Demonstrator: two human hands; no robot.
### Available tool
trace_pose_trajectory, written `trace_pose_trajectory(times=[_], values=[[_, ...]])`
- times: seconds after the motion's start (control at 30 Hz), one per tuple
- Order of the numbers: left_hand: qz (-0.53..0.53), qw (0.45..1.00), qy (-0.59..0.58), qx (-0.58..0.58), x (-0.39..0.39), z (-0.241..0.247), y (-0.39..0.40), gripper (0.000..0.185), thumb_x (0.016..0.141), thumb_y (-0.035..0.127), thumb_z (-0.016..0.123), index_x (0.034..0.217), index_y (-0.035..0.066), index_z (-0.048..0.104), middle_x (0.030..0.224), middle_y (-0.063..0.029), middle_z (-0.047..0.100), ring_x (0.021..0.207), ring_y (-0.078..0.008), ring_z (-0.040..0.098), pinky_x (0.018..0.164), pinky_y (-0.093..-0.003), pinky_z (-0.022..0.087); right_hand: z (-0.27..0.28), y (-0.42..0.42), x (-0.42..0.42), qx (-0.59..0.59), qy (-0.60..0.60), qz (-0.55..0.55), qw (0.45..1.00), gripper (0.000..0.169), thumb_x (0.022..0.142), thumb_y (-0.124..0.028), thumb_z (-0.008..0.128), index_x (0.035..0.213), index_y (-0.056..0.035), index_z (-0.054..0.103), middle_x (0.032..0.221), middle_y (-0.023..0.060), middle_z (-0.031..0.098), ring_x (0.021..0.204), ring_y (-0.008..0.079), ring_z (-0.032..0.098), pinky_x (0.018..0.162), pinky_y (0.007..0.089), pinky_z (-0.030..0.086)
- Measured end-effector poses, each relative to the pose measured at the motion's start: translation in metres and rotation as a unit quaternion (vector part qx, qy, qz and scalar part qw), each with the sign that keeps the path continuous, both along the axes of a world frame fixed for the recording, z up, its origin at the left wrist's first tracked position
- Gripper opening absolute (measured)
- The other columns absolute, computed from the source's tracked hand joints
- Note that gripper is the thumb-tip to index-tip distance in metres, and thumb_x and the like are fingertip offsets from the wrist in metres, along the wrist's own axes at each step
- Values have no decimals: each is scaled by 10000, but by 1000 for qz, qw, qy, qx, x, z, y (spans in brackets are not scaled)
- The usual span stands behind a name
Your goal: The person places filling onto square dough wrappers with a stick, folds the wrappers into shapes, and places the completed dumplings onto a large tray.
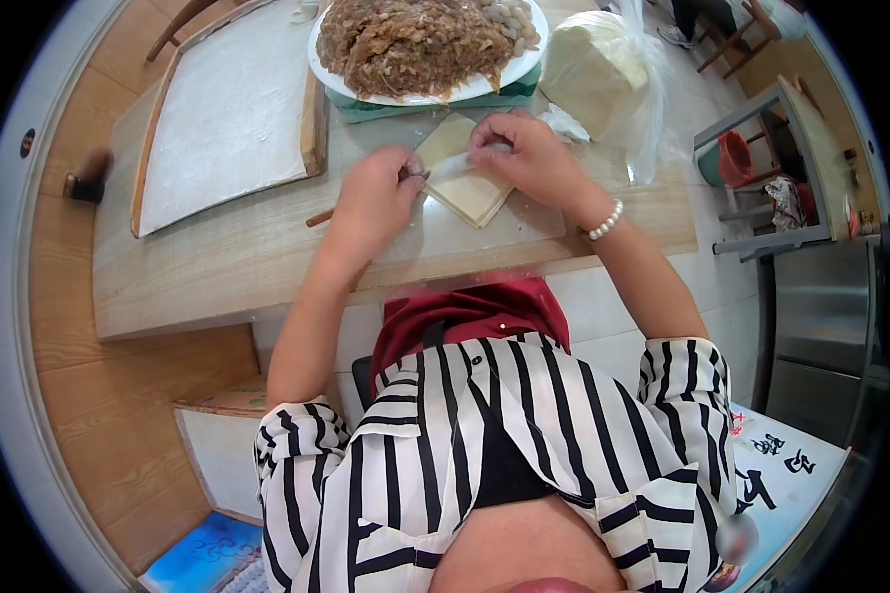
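Observation:
Square dough wrappers [475, 199] lie in a stack on the table before me, under and between my hands. My left hand [386, 194] pinches one end of a small whitish translucent strip [449, 169], and a thin dark tip shows at those fingers. The strip's other end is between the fingers of my right hand [515, 152]; whether it is film or dough I cannot tell. A brown wooden stick end [320, 218] pokes out beside my left wrist. Beyond my hands, a white plate [415, 98] holds a heap of minced filling [423, 44] with peeled shrimp [510, 22] at its right.
A wood-framed tray [313, 133] with a white floury surface lies at the left of the table [230, 267]. A plastic bag of pale wrappers [601, 70] and crumpled white paper [564, 123] are at the right. The plate rests on a green base [363, 111].

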State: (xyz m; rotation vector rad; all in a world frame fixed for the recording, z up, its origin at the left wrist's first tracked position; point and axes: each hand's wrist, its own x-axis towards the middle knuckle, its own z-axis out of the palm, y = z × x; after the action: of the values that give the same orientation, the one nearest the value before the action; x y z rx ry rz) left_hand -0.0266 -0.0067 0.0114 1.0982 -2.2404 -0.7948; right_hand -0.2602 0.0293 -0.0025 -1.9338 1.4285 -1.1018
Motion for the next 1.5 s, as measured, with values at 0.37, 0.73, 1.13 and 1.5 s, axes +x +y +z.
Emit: trace_pose_trajectory(times=[0.37,0.73,1.13,1.5], values=[[3,986,58,153,5,12,-9,87,855,14,673,923,-38,653,784,-18,637,710,-83,556,634,-261,455,14,44,30,203,-248,-113,940,213,971,-125,570,1093,51,568,1059,149,644,936,205,628,765,320,520],[20,991,127,-32,11,9,56,97,886,36,671,942,-37,639,804,-50,656,657,-116,577,576,-257,466,14,46,54,32,-550,-86,830,312,922,-1,630,1207,22,503,1117,126,655,1035,210,666,841,333,567],[85,699,614,358,-12,3,72,223,984,203,633,1036,-13,613,740,-5,527,544,-57,406,391,-189,280,13,74,83,112,-600,-16,792,286,987,-154,625,1204,27,576,1084,60,648,954,113,611,848,253,519],[156,728,576,337,-13,8,65,172,946,150,675,968,-14,626,713,-3,530,532,-58,408,394,-201,265,21,65,60,130,-435,-71,888,185,922,-97,688,993,75,677,844,95,715,666,101,671,621,208,555]])
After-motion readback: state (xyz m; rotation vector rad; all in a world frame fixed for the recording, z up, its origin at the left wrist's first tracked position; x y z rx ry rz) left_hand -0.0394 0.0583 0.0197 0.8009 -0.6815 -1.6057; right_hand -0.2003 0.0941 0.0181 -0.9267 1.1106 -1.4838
